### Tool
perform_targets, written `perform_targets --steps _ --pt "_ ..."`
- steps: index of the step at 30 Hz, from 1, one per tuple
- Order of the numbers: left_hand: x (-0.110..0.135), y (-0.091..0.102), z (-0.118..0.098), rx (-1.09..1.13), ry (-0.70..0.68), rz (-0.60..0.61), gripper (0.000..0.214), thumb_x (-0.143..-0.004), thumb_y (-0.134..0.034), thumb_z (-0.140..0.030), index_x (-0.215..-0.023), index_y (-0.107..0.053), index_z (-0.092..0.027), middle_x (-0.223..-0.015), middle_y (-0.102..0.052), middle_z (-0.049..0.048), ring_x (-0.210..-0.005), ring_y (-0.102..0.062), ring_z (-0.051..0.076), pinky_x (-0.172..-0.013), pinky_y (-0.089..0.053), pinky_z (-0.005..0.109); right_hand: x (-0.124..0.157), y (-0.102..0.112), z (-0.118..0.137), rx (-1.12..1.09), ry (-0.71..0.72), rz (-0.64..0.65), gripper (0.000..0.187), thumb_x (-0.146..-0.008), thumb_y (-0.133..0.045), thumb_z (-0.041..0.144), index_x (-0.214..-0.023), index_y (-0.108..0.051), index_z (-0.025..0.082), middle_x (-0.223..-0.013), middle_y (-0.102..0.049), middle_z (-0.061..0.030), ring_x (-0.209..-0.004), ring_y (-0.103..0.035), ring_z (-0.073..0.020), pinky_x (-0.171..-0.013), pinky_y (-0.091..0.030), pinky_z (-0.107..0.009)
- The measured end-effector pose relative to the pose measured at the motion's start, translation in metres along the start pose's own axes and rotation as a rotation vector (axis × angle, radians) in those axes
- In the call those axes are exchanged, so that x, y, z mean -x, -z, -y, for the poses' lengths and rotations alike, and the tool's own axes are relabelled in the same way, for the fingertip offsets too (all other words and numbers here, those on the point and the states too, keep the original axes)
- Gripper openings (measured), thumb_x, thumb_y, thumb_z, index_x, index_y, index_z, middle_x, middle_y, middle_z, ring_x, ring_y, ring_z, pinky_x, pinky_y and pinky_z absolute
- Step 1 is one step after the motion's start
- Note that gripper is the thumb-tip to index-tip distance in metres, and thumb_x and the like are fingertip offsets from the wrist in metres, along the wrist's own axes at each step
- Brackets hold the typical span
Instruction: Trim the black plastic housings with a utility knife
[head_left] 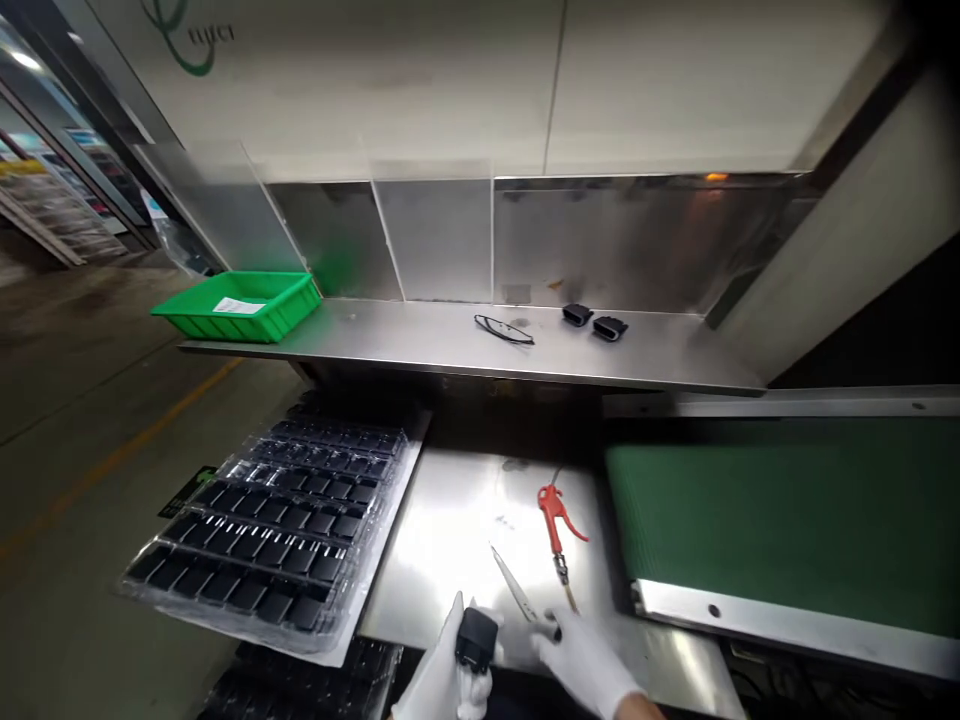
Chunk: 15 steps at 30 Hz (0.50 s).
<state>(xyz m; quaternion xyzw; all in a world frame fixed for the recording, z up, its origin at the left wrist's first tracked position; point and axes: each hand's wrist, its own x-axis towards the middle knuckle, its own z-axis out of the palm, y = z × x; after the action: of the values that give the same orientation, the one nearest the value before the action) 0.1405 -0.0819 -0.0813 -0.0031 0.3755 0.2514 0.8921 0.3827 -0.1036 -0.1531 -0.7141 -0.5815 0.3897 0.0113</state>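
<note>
Low in the view, my left hand [442, 670], in a white glove, is closed around a small black plastic housing [476, 640]. To its right is my gloved right hand [581, 660], its fingers curled at the near end of slim pointed metal tweezers [511, 582]. The tweezers point up and left over the steel table [450, 520]. Something dark shows between the right fingers, too small to make out. Just beyond that hand lies a red air blow gun [553, 515] with its hose.
Clear trays of black parts [255, 545] are stacked at left. A green conveyor belt [787, 520] runs at right. The raised steel shelf [420, 340] holds a green bin [277, 318], glasses [504, 330] and two black housings [610, 328].
</note>
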Motion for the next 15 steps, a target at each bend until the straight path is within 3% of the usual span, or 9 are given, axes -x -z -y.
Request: perform_targets --steps 4,7,10,13,15 --pt "0.017 0.005 -0.066 0.08 -0.09 0.041 0.043 -0.093 -0.063 -0.05 -0.113 -0.058 -0.012 -0.094 -0.067 0.0086 -0.048 -0.048 0.006 -0.039 -0.017 0.017 -0.076 0.006 0.08 0.133 0.053 0.005 0.011 -0.099 -0.07 0.029 -0.105 -0.07 0.02 -0.098 -0.067 -0.0041 -0.095 -0.066 -0.0293 -0.081 -0.051 -0.037" --pt "0.037 -0.004 -0.111 0.09 -0.128 0.125 0.048 -0.098 -0.045 -0.048 -0.127 -0.058 -0.011 -0.104 -0.067 0.012 -0.066 -0.061 0.015 -0.045 -0.037 0.022 -0.114 0.004 0.118 0.241 0.094 0.022 0.008 -0.099 -0.068 0.024 -0.103 -0.069 0.017 -0.097 -0.065 -0.0083 -0.091 -0.064 -0.0303 -0.078 -0.049 -0.036" --pt "0.055 -0.015 -0.143 0.109 -0.186 0.209 0.047 -0.095 -0.046 -0.04 -0.128 -0.061 -0.009 -0.114 -0.065 0.0141 -0.087 -0.064 0.019 -0.065 -0.05 0.026 -0.138 0.003 0.141 0.359 0.152 0.068 0.012 -0.097 -0.072 0.022 -0.103 -0.068 0.013 -0.099 -0.062 -0.011 -0.084 -0.063 -0.0282 -0.075 -0.049 -0.036" --pt "0.065 -0.026 -0.163 0.168 -0.196 0.315 0.036 -0.088 -0.053 -0.033 -0.118 -0.063 -0.016 -0.117 -0.062 0.0107 -0.1 -0.062 0.02 -0.082 -0.051 0.027 -0.156 0.007 0.154 0.483 0.244 0.13 0.024 -0.094 -0.079 0.026 -0.108 -0.066 0.011 -0.102 -0.06 -0.0107 -0.081 -0.061 -0.0265 -0.078 -0.053 -0.039" --pt "0.066 -0.034 -0.171 0.109 -0.225 0.253 0.033 -0.087 -0.054 -0.037 -0.114 -0.06 -0.019 -0.116 -0.063 0.0101 -0.103 -0.063 0.021 -0.085 -0.052 0.029 -0.168 0.011 0.157 0.553 0.339 0.162 0.026 -0.094 -0.08 0.028 -0.108 -0.066 0.011 -0.102 -0.059 -0.0102 -0.081 -0.06 -0.026 -0.078 -0.054 -0.04"
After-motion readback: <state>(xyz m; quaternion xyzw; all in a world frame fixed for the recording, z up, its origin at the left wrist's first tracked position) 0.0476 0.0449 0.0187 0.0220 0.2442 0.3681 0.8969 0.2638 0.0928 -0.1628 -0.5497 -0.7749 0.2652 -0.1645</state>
